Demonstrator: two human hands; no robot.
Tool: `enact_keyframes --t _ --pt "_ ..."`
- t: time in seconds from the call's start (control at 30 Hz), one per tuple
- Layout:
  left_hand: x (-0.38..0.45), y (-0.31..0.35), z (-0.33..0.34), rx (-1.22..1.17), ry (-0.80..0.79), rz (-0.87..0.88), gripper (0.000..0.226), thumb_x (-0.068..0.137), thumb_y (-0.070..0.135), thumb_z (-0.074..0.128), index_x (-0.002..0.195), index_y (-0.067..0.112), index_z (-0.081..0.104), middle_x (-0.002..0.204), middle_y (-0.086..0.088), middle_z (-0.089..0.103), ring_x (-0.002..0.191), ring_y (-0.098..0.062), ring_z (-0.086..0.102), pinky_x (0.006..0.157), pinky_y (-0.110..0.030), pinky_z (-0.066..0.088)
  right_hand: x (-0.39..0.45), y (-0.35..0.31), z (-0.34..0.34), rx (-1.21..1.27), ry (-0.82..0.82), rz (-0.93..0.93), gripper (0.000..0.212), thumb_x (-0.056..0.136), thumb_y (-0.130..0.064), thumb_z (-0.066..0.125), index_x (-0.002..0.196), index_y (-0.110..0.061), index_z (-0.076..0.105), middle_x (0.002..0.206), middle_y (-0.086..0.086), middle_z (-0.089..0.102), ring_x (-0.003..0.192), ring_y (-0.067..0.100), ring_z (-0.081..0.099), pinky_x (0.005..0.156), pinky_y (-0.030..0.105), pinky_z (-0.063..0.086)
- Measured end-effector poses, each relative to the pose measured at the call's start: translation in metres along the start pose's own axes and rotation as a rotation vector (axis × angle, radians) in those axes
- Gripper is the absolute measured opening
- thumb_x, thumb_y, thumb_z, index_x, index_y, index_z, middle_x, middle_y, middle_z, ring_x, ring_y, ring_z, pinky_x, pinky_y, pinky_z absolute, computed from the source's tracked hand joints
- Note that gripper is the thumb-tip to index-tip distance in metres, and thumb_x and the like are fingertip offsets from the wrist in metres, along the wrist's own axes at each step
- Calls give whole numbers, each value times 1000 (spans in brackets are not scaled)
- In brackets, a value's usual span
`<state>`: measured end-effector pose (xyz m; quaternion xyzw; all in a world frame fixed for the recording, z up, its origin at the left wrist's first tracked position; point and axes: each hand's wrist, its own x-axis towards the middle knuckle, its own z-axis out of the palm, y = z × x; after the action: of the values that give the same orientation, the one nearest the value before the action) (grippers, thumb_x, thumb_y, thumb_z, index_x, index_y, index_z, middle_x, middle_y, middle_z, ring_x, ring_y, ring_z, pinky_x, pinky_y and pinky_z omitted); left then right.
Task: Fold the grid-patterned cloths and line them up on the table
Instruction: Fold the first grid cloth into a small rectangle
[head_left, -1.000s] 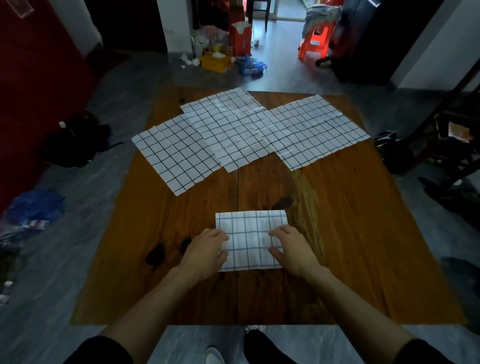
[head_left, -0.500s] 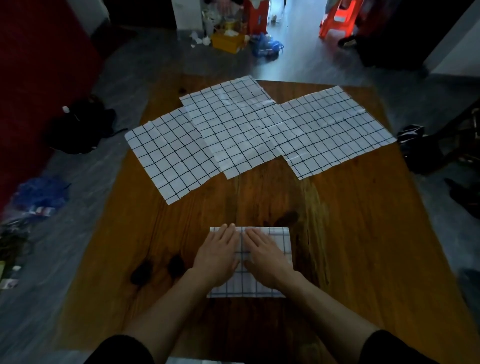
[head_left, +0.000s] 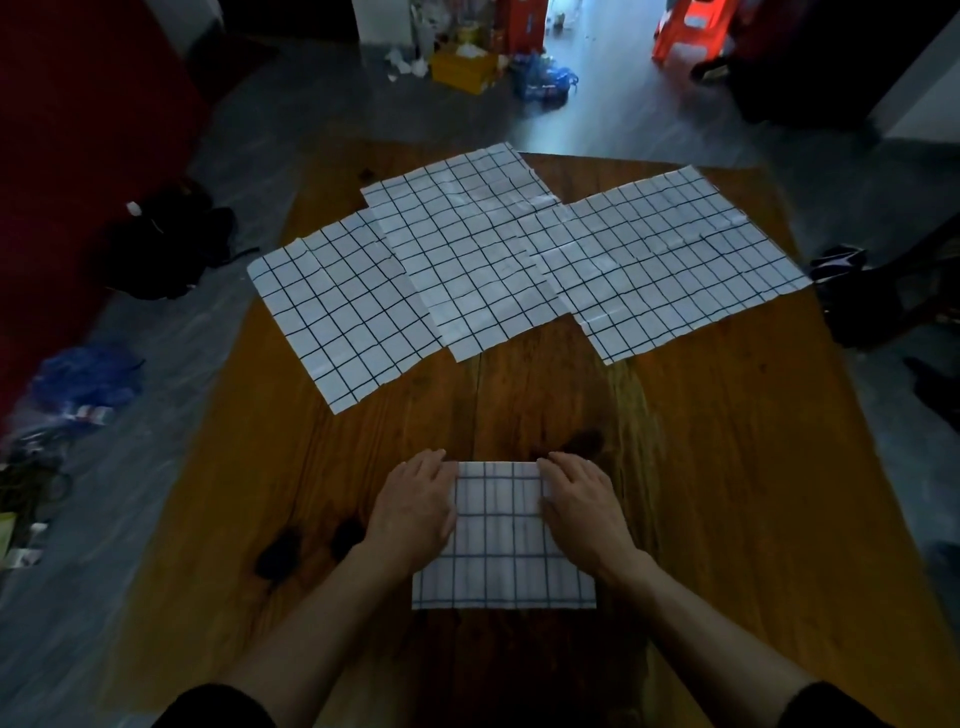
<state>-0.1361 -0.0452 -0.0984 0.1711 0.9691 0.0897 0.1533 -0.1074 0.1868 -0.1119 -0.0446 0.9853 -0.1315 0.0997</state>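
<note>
The folded cloth (head_left: 503, 540) lies at the near edge of the wooden table (head_left: 727, 493), and since half a second ago the two hands have parted from its centre to its left and right borders, which reads as a smoothing stroke closing out this fold. The left hand (head_left: 415, 512) and right hand (head_left: 582, 512) lie palm-down, fingers extended and pressing flat, gripping nothing, forearms converging from the near edge. Beyond, three unfolded cloths (head_left: 467, 249) overlap across the far half, awaiting folding.
</note>
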Motion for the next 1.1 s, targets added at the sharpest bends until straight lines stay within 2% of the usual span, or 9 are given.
enact_keyframes --t 0.07,0.27,0.57,0.7,0.8,0.93,1.03,1.1 --pt "8 3 -4 -15 26 -10 64 95 33 56 151 24 27 158 -2 28 146 -21 23 119 -38 20 7 -1 -3 5 34 56 48 98 -32 47 144 -19 41 150 6 41 141 22 33 117 41 24" --pt "28 9 -8 64 -8 -4 69 90 32 62 149 24 28 146 -2 39 129 -21 40 107 -37 37 24 -2 -9 17 24 47 48 94 -32 57 139 -23 47 143 2 45 131 19 37 112 37 30" --pt "37 4 -9 133 -42 -41 63 84 42 68 138 27 39 133 -1 47 118 -20 46 97 -36 41 28 13 -15 -15 -33 77 44 87 -43 64 128 -31 51 125 -5 51 115 14 44 101 33 36" --pt "42 1 -10 128 -68 -62 53 81 45 69 127 29 45 124 1 49 113 -18 46 94 -35 42 34 12 -21 -32 -60 94 32 85 -45 66 112 -31 56 110 -7 50 100 12 42 90 30 37" --pt "42 0 -11 85 -90 -77 43 80 43 71 115 31 49 116 4 47 107 -15 44 92 -33 43 40 7 -23 -45 -105 92 26 84 -42 67 105 -31 57 111 -5 48 102 13 40 91 31 38" --pt "39 -4 -12 -99 -104 -75 26 85 29 68 98 33 47 102 9 52 92 -10 50 90 -32 47 46 -3 -25 -32 -151 31 23 86 -40 66 106 -32 57 109 -7 50 104 14 44 96 35 37" --pt "38 -10 -17 -228 -117 -78 19 90 24 63 97 34 48 95 11 54 88 -7 54 85 -32 53 48 -9 -27 22 -134 -57 10 94 -36 55 101 -33 63 102 -9 54 96 10 45 96 35 38" --pt "35 -15 -20 -292 -106 -76 16 91 23 62 98 34 52 96 13 55 89 -5 54 82 -30 54 48 -9 -26 41 -110 -98 15 98 -33 51 97 -33 66 100 -10 56 93 8 44 92 32 37"
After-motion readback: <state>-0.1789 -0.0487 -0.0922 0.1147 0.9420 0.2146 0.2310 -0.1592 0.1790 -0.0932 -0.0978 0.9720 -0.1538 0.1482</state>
